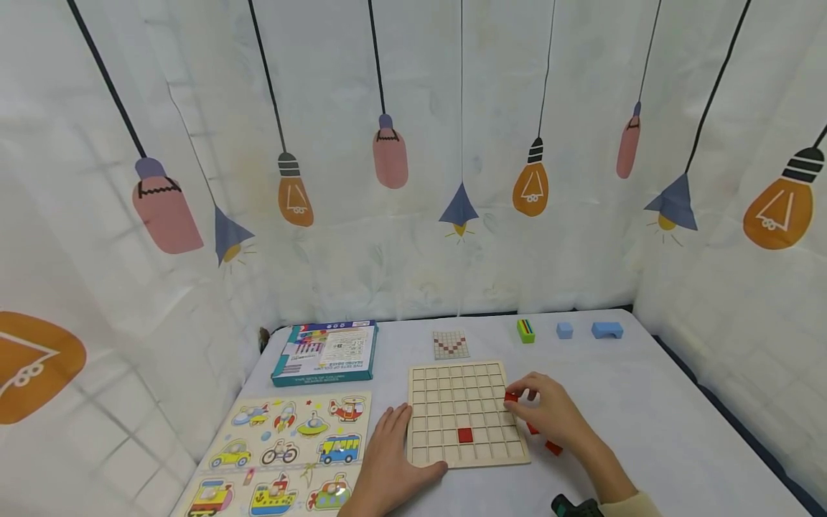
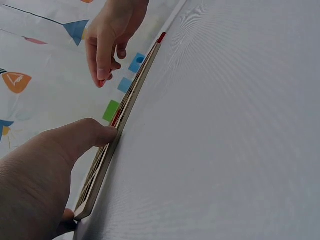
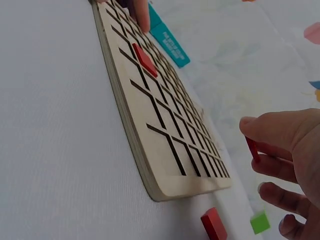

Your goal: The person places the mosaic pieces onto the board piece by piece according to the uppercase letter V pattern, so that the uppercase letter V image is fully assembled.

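Red tiles [image 1: 465, 435] in view number four.

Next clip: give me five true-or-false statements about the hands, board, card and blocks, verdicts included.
1. The right hand pinches a red tile. True.
2. The left hand holds a red tile too. False: it touches the grid board.
3. Another red tile lies on the grid board. True.
4. The blue cube stands between the green block and the blue arch. True.
5. The pattern card lies on the grid board. False: it lies farther back.
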Demonstrator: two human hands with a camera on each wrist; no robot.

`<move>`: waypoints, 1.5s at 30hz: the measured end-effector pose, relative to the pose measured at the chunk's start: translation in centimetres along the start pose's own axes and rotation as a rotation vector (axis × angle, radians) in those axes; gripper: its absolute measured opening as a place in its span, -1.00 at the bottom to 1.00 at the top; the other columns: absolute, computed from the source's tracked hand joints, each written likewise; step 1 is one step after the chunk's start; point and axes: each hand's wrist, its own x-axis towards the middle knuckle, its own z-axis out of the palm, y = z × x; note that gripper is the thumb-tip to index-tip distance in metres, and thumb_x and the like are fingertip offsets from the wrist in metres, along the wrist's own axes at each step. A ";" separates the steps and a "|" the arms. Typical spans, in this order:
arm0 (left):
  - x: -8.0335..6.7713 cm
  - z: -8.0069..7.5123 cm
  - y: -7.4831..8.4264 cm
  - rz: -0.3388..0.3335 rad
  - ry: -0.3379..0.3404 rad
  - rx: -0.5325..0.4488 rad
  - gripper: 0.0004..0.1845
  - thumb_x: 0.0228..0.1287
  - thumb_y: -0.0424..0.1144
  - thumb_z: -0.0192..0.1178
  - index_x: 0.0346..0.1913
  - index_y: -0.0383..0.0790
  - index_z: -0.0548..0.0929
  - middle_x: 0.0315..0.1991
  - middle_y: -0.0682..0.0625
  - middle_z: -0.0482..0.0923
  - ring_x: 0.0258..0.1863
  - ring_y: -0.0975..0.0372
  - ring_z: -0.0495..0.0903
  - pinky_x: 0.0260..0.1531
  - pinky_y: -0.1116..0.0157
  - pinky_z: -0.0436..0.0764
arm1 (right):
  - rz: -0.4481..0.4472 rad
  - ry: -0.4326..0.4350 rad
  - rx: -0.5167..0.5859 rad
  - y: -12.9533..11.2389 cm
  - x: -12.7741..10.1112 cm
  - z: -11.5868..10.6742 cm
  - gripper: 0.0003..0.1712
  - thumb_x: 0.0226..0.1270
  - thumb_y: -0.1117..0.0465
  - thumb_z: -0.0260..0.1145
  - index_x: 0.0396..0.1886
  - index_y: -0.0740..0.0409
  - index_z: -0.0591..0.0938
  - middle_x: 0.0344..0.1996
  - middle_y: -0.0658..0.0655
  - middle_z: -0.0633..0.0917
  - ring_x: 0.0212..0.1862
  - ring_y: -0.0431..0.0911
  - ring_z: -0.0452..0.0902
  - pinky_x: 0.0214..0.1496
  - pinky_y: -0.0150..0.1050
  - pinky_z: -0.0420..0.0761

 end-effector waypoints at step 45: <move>0.0 0.2 -0.2 0.002 0.011 0.029 0.43 -0.17 0.66 0.52 0.68 -0.20 0.41 0.68 -0.17 0.38 0.73 -0.22 0.24 0.63 -0.32 0.40 | -0.208 -0.134 0.081 -4.7 0.8 6.9 -0.80 0.36 0.05 0.68 -0.06 -0.13 0.91 -0.17 -0.23 0.74 -0.07 -0.15 0.53 -0.11 -0.37 0.60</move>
